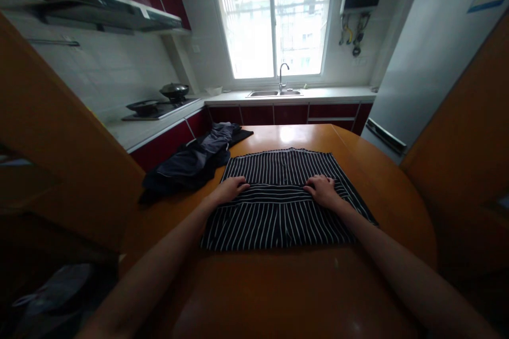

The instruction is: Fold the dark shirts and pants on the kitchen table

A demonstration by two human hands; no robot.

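Note:
A black-and-white striped garment (274, 222), which looks like a romper with a wide waistband and a button line on its upper part, lies flat on the table. My left hand (233, 189) grips the left end of the waistband, thumb and fingers closed on the cloth. At the waistband's right end, my right hand (323, 190) has its fingers curled onto the fabric. Both hands rest on top of the garment, about level with each other. Some of the fingertips are hidden in the dark cloth.
A heap of dark clothes (194, 156) lies at the table's left edge. The round-ended wooden table (254, 286) stands before a counter with a sink (274, 94). Pans (175, 90) sit on the stove at left; a fridge (429, 58) stands at right.

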